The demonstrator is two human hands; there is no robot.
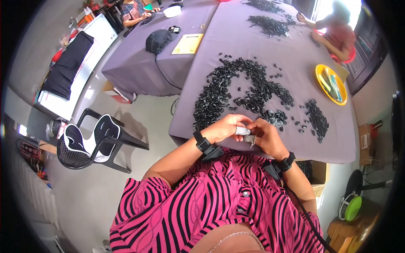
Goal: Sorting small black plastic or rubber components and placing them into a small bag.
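Note:
At the near edge of the cloth-covered table [295, 147], my left hand [228, 127] and my right hand [268, 137] meet, fingertips bent together in a pinch. Whatever lies between them is too small and hidden to make out. Silvery-grey wraps [242, 131] cover a finger on each hand. Just beyond my fingers spreads a big pile of small black pieces [249, 80], glossy and short. A smaller heap of the same black pieces [316, 120] lies to the right. Black straps [202, 141] with small boxes go round both wrists.
A yellow bowl [319, 86] with slim tools stands at the right edge. Far back lies another black heap [270, 25], near a person in red [339, 38]. A second person [134, 12] works at the far left. Left are a black cap [159, 40], yellow paper [187, 44] and a chair [90, 141].

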